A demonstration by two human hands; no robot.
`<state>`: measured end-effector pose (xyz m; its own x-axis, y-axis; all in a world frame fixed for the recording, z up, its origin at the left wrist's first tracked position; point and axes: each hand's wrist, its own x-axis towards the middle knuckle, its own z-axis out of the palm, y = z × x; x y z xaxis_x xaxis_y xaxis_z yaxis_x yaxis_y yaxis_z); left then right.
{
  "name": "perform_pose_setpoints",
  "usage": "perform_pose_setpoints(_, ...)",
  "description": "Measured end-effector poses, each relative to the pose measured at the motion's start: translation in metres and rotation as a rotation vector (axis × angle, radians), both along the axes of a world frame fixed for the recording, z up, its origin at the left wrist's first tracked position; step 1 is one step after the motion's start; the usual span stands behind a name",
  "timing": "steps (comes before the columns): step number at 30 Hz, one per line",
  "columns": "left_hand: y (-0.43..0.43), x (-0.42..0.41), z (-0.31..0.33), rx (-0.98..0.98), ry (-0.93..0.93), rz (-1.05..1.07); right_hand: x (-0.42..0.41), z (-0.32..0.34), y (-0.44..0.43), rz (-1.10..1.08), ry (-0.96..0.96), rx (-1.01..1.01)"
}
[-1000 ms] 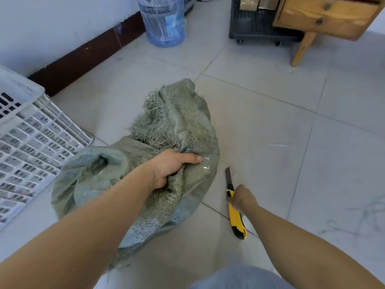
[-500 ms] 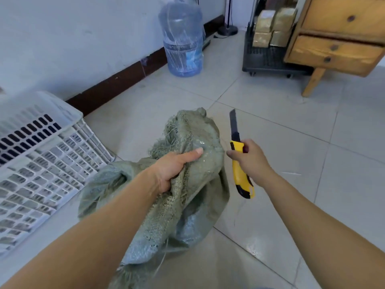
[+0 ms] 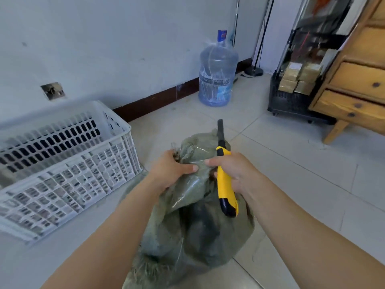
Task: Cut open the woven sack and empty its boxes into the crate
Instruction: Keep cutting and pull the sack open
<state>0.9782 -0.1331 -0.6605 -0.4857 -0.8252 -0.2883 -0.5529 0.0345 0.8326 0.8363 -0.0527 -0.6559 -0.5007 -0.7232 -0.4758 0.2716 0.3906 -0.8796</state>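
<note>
**Both hands at the neck of the sack, knife blade up**

Head view: The grey-green woven plastic sack [image 3: 198,226] stands bulging on the pale tiled floor [image 3: 291,184], directly between the forearms. Its frayed, bunched top is gripped by the left hand [image 3: 170,170], fingers curled into the fabric and thumb laid along it. The right hand [image 3: 235,174] has its fingers wrapped round the yellow-and-black utility knife [image 3: 226,184], one finger reaching across onto the sack just beside the left thumb. The dark blade points up and away from the body, above the sack's top. What the sack holds is hidden by the cloth.

The white slotted plastic crate [image 3: 62,163] sits to the left, near the sack but apart from it, its far side close to the dark skirting board [image 3: 156,101]. A large clear blue water bottle [image 3: 217,74] stands against the wall beyond. To the right, well apart, a wooden chest of drawers [image 3: 358,84] stands just beside a black wheeled cart [image 3: 291,101] stacked with tan boxes [image 3: 298,78]. Bare tiles stretch from the sack to the furniture on the right.
</note>
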Motion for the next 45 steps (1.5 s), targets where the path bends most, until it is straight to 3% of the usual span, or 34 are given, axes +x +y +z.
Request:
perform_pose_setpoints(3, 0.004, 0.010, 0.010, -0.540, -0.293, 0.281, 0.020, -0.002, -0.012, -0.128, -0.098, -0.084)
perform_pose_setpoints(5, 0.009, 0.016, 0.020, -0.705, -0.154, 0.379, 0.030, -0.002, -0.020, -0.206, -0.118, -0.133)
perform_pose_setpoints(7, 0.013, 0.019, 0.022, -0.563, -0.009, 0.340, 0.038, 0.000, -0.027, -0.247, -0.113, -0.179)
perform_pose_setpoints(8, 0.017, 0.020, 0.019, -0.422, -0.022, 0.275, 0.041, 0.001, -0.029, -0.258, -0.103, -0.201)
perform_pose_setpoints(11, 0.026, 0.026, 0.012, 0.262, 0.011, 0.097, 0.049, 0.004, -0.033, -0.247, -0.050, -0.259)
perform_pose_setpoints(13, 0.021, 0.026, 0.005, 0.619, 0.208, 0.158, 0.053, 0.007, -0.031, -0.214, 0.020, -0.273)
perform_pose_setpoints(15, 0.011, 0.024, 0.000, 0.735, 0.441, 0.327, 0.055, 0.008, -0.028, -0.165, 0.091, -0.260)
perform_pose_setpoints(18, 0.004, 0.021, 0.003, 0.776, 0.756, 0.511, 0.060, 0.007, -0.025, -0.073, 0.196, -0.203)
perform_pose_setpoints(23, -0.006, 0.029, 0.003, 0.710, 0.932, 0.565, 0.058, 0.015, -0.018, 0.020, 0.359, -0.087)
perform_pose_setpoints(27, -0.009, 0.034, 0.004, 0.630, 0.934, 0.510, 0.051, 0.035, -0.017, 0.003, 0.551, -0.112)
perform_pose_setpoints(31, -0.009, 0.031, 0.004, 0.561, 0.923, 0.456, 0.060, 0.054, -0.013, 0.152, 0.518, -0.119)
perform_pose_setpoints(41, -0.021, 0.037, 0.013, 0.620, 1.159, 0.493, 0.051, 0.061, -0.004, 0.478, 0.699, 0.153)
perform_pose_setpoints(45, -0.021, 0.035, 0.009, 0.594, 1.149, 0.472, 0.052, 0.062, -0.002, 0.520, 0.776, 0.187)
